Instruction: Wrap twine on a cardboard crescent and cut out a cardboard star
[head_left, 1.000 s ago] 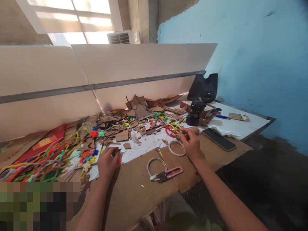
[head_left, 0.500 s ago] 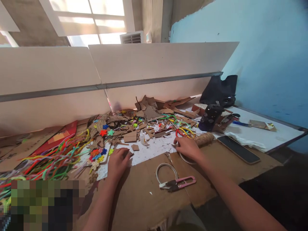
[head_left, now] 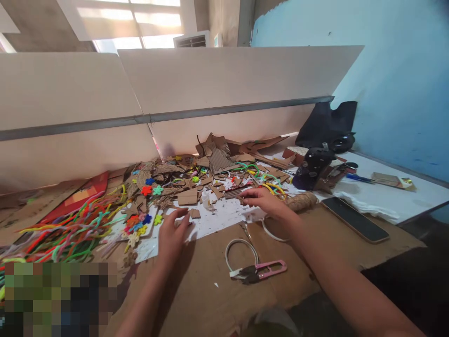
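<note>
My left hand (head_left: 172, 230) is over the front edge of the white paper (head_left: 219, 220), thumb and fingers apart. Just beyond its fingertips lies a small cardboard piece (head_left: 194, 214). My right hand (head_left: 264, 201) reaches leftward over the paper with its fingers stretched, near brown cardboard scraps (head_left: 238, 192); no held thing can be made out. Between the hands and a little farther back stands a small white bottle (head_left: 206, 200). Closer to me, pink-handled thread snips (head_left: 264, 271) rest against a whitish ring (head_left: 227, 257) on the cardboard sheet (head_left: 196, 290).
Colourful pipe cleaners (head_left: 70, 229) are heaped at left, beside small flowers (head_left: 146, 190). Coiled twine (head_left: 143, 175) and torn cardboard (head_left: 219, 159) lie along the back panel. To the right are a twine roll (head_left: 301, 201), a phone (head_left: 356, 219) and a dark container (head_left: 310, 168).
My right hand has moved left and farther back, toward the cardboard scraps, its fingers straighter. The left hand has shifted slightly, its thumb and fingers wider apart. The view has tilted a little.
</note>
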`<action>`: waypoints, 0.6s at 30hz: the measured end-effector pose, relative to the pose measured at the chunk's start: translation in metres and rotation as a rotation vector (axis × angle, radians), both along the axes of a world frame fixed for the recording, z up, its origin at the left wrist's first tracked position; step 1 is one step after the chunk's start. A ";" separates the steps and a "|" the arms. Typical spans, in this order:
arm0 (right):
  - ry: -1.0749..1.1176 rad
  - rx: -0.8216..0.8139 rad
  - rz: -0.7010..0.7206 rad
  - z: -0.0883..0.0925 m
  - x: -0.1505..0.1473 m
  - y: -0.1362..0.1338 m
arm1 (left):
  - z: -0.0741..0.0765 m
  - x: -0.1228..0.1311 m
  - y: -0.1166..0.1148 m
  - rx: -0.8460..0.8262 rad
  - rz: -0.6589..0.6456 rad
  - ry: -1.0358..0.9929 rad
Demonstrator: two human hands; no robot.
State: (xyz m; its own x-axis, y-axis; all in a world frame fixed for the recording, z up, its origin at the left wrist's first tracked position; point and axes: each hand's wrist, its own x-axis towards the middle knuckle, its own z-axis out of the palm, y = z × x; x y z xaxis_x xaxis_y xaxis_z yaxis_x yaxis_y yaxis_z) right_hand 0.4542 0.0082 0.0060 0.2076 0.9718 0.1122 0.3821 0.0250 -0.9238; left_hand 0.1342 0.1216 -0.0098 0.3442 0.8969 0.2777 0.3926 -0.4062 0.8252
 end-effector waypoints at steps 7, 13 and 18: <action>0.119 0.035 0.219 0.016 -0.056 0.005 | 0.021 0.059 -0.031 -0.161 -0.290 -0.132; -0.044 0.106 0.120 0.006 -0.081 -0.004 | 0.002 0.066 -0.033 -0.212 -0.311 -0.158; -0.220 0.031 0.106 -0.004 -0.082 -0.002 | -0.005 0.057 -0.031 -0.231 -0.325 -0.123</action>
State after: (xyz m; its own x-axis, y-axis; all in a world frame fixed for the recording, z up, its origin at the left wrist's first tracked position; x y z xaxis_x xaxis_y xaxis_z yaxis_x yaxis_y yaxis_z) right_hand 0.3727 0.0059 0.0017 0.0723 0.9822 0.1735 0.5677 0.1025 -0.8168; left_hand 0.1913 0.0903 -0.0148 0.5967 0.7904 0.1388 0.1675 -0.2919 0.9417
